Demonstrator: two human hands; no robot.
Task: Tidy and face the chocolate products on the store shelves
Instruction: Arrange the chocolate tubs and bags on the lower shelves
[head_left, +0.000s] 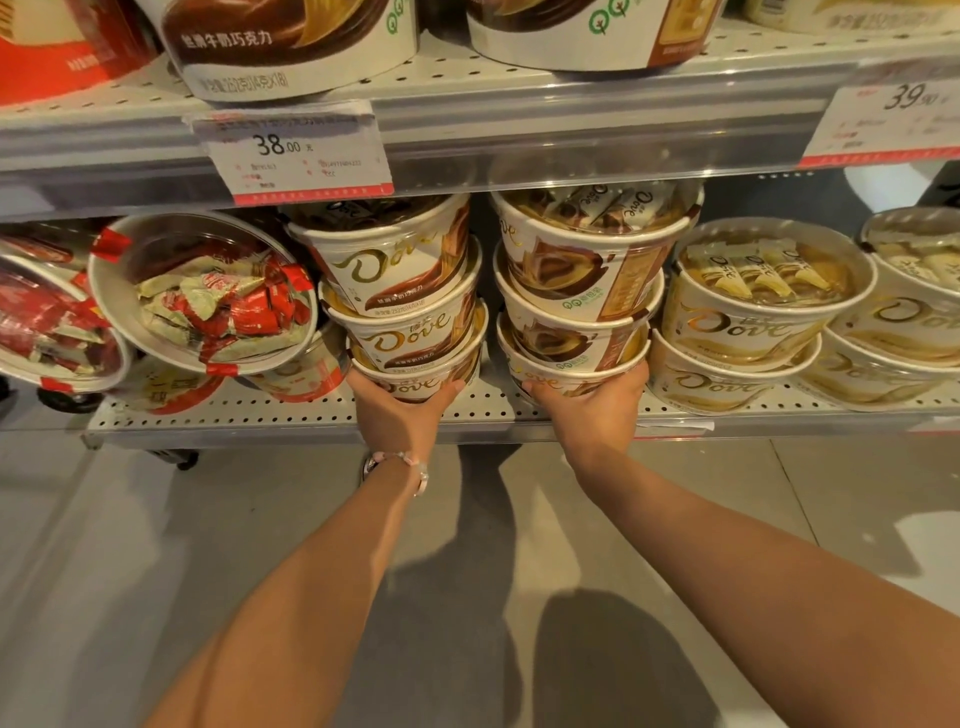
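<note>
Two three-high stacks of chocolate tubs (402, 291) on the lower shelf (291, 410) are gripped at their bottom tubs by the left hand (400, 410) and right hand (587, 405), a low hold judged wise since slick, top-heavy stacks may topple.

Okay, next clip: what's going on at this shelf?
A person is straightening stacked chocolate tubs on the lower white perforated shelf. The left hand cups the bottom tub of a three-high stack of white-and-brown Dove tubs, logos facing out. The right hand holds the bottom of the neighbouring three-high stack of brown-swirl Dove tubs, whose logos are turned partly aside. To the left, clear-lidded tubs of red-wrapped sweets lie tipped over.
</note>
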